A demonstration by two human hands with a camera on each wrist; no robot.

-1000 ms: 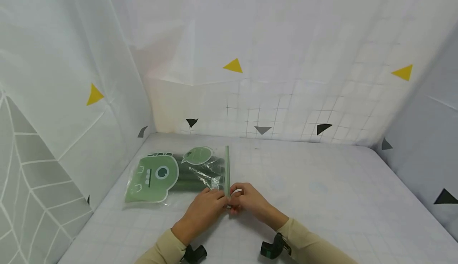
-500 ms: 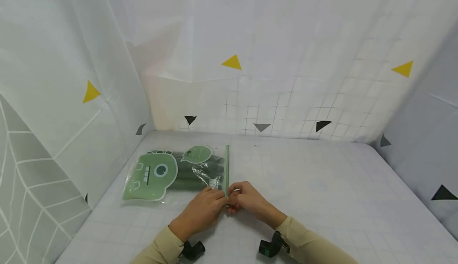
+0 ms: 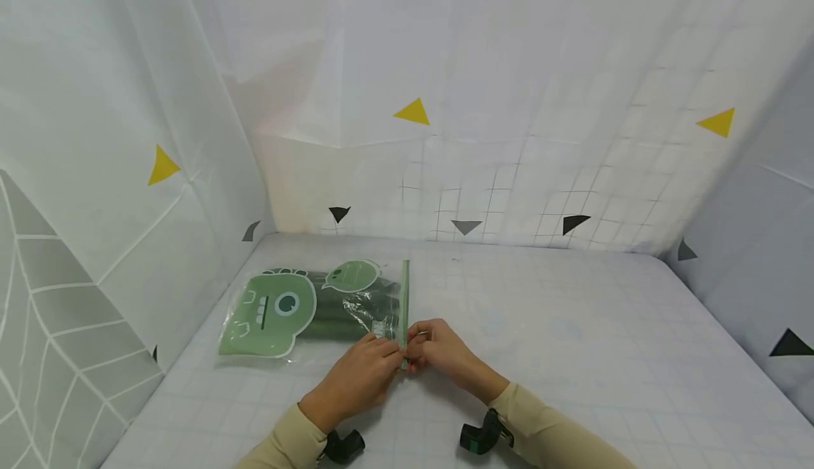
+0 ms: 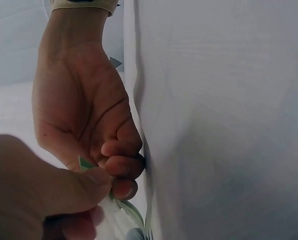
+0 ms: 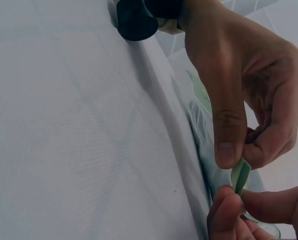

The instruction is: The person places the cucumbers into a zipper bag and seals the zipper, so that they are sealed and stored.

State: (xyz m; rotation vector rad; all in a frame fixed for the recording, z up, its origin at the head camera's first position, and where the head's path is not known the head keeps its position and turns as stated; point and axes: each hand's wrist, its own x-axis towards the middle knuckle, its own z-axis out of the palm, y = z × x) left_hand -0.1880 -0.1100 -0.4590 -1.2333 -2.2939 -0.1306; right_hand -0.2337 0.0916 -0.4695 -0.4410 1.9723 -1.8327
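Observation:
A clear zip bag [image 3: 270,317] printed with a green one-eyed monster lies on the table, its green-edged mouth facing right. Something dark green [image 3: 337,324] shows through the plastic. My left hand [image 3: 356,377] pinches the near corner of the bag's mouth from the left. Opposite it, my right hand [image 3: 448,356] pinches the same corner. The right wrist view shows the green strip [image 5: 240,177] between the thumb and finger of my left hand [image 5: 244,80], with my right hand [image 5: 269,212] gripping just below. In the left wrist view the strip [image 4: 84,164] is largely covered by fingers.
A white cloth covers the table [image 3: 572,328]. White sheets with yellow and black triangles hang at the back [image 3: 496,66] and on both sides. A black wrist camera [image 3: 343,446] is strapped to my left wrist, another camera [image 3: 481,437] to my right.
Both hands stay at the near corner of the bag's mouth, with only slight finger shifts. The bag keeps its place; the head view has tilted slightly.

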